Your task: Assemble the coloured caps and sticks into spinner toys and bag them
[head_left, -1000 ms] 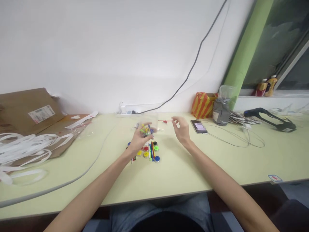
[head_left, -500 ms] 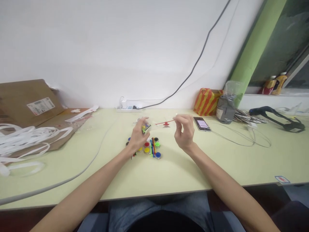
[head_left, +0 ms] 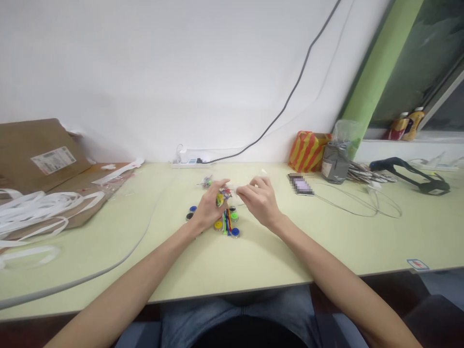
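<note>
My left hand (head_left: 210, 205) is closed around a bunch of small coloured plastic pieces (head_left: 222, 197), with yellow, red and blue showing at the fingertips. Close on its right, my right hand (head_left: 259, 198) has thumb and fingers pinched together; what lies between them is too blurred to make out. Below the hands, round discs in blue (head_left: 235, 232), green (head_left: 234, 217) and yellow (head_left: 218, 225) lie on the table. A row of thin coloured plastic sticks (head_left: 227, 223) lies among them. My left hand and wrist hide part of this group.
Small coloured pieces (head_left: 207, 182) lie behind my left hand. A power strip (head_left: 188, 165) runs along the wall. To the right are a phone (head_left: 301, 185), a striped bag (head_left: 306, 152) and a black headband-like frame (head_left: 413, 176). White strapping (head_left: 54, 208) and cardboard (head_left: 39, 150) occupy the left.
My right hand has moved left, up to my left hand. The thin red piece that hung from its fingers is no longer distinct; red now shows at my left fingertips.
</note>
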{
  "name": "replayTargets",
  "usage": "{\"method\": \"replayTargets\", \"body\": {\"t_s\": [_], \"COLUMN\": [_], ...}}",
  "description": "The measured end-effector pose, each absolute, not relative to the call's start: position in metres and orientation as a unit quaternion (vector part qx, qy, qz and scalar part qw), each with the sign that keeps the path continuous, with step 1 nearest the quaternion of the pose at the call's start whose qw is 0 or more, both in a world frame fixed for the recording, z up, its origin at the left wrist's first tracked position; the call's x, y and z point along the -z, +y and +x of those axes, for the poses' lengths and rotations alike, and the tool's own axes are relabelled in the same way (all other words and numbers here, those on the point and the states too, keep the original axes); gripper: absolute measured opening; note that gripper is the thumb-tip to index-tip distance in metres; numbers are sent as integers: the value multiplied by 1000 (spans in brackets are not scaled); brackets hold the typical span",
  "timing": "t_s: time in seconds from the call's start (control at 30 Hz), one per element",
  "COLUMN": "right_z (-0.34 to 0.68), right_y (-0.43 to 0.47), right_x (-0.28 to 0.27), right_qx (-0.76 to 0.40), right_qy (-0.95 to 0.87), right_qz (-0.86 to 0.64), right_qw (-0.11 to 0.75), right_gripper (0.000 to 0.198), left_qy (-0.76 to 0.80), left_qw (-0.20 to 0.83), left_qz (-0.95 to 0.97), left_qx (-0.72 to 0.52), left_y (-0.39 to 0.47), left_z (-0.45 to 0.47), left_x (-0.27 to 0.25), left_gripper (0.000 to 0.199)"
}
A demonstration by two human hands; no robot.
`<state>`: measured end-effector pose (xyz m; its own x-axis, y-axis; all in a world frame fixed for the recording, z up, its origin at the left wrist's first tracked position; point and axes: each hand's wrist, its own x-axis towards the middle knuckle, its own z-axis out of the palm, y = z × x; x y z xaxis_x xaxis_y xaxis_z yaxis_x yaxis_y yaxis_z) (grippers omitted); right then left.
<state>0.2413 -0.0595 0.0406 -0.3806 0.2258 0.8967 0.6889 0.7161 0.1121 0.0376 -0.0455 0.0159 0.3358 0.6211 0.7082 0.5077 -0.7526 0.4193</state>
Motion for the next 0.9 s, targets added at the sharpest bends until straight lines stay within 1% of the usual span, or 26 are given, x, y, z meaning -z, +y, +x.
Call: {"method": "replayTargets", "body": {"t_s": [0.1, 0.17, 0.23, 0.27, 0.3, 0.37, 0.43, 0.47, 0.53, 0.63, 0.8, 0.9], "right_z": [247, 254, 260, 263, 265, 267, 266, 265, 262, 261, 268, 271], "right_y": [-58, -53, -44, -37, -30, -15, -3, 2, 8, 12, 13, 11], "right_x": [-44, -44, -39, -35, -29, -15, -2, 3, 9, 9, 0, 0], "right_qx": [205, 168, 132, 116, 101, 73, 47, 37, 22, 12, 26, 39], "right_qy": [-783, -752, -719, -714, -721, -765, -810, -825, -842, -843, -805, -813], "right_qz": [-299, -330, -382, -411, -439, -483, -495, -495, -490, -491, -520, -508], "right_qw": [506, 545, 565, 554, 526, 420, 311, 270, 224, 218, 285, 282], "right_gripper": [10, 19, 30, 33, 34, 33, 31, 31, 33, 35, 29, 33], "left_qy": [364, 390, 422, 434, 443, 452, 453, 452, 447, 442, 444, 456], "left_qw": [55, 68, 112, 141, 170, 212, 222, 218, 201, 183, 196, 200], "left_qz": [798, 767, 723, 700, 679, 649, 640, 643, 658, 681, 690, 687], "left_qx": [-477, -506, -536, -549, -560, -574, -580, -579, -571, -555, -538, -530], "left_y": [-46, -46, -45, -44, -43, -39, -36, -34, -33, -33, -35, -35], "left_z": [38, 38, 38, 37, 37, 35, 33, 32, 32, 32, 34, 33], "left_x": [-19, -22, -25, -27, -27, -27, -25, -24, -21, -19, -18, -17], "left_gripper": [58, 52, 44, 41, 40, 44, 51, 54, 57, 57, 58, 57]}}
